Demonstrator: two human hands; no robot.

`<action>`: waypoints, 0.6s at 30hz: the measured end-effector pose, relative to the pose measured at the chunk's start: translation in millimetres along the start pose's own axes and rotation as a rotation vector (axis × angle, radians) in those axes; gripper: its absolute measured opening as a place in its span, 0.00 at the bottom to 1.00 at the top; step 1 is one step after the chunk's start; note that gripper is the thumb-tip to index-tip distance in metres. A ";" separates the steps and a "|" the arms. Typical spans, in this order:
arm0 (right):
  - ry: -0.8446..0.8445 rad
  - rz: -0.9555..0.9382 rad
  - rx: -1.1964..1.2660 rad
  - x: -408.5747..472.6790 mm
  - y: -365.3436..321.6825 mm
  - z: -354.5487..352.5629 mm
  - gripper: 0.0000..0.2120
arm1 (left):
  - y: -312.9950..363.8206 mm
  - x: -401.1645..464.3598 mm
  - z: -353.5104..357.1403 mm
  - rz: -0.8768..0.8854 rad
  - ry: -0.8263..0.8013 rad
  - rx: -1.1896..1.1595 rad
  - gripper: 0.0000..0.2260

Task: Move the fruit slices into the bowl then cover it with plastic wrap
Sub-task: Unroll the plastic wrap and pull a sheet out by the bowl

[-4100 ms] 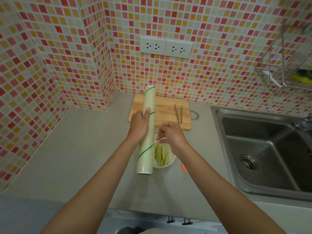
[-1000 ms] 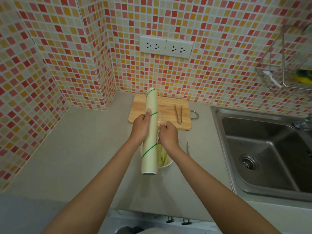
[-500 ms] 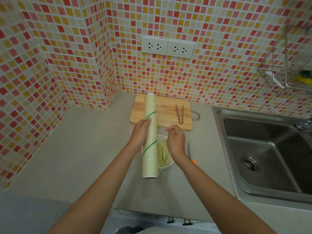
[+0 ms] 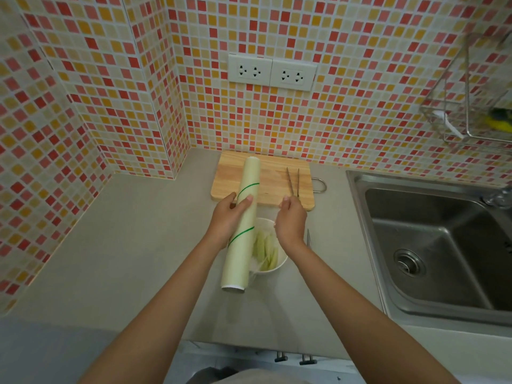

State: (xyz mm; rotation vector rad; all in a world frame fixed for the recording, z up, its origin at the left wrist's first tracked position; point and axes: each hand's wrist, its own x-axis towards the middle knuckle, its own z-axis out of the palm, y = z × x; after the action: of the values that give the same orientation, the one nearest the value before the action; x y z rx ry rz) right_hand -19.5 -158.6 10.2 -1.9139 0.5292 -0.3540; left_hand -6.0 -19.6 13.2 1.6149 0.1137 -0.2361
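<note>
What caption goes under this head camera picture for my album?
Left hand holds the plastic wrap roll over the bowl of fruit slices; right hand pulls film.

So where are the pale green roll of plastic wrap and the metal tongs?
Pale green roll of plastic wrap [image 4: 240,239]: head view, lower half of roll.
Metal tongs [image 4: 293,180]: head view, between its arms.

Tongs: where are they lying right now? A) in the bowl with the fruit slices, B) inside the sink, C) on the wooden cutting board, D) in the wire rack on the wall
C: the tongs lie on the right part of the wooden cutting board, just beyond the right hand; neither hand touches them, since the left hand grips the plastic wrap roll.
</note>
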 end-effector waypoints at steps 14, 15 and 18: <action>0.022 0.013 -0.110 5.2 4.7 -4.6 0.15 | -11.9 -4.5 -3.5 -0.122 0.006 -0.152 0.16; 0.031 -0.019 -0.134 6.0 5.8 -6.1 0.15 | -12.5 -3.1 -6.5 -0.132 -0.003 -0.147 0.14; 0.038 -0.061 -0.193 9.2 8.9 -14.6 0.14 | -11.6 -1.0 -10.9 -0.161 -0.022 -0.131 0.13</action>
State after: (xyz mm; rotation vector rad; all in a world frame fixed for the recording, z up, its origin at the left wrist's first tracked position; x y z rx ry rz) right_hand -20.2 -177.9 7.6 -2.1166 0.5468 -0.3910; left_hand -8.5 -7.9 2.6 1.4738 0.2377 -0.3636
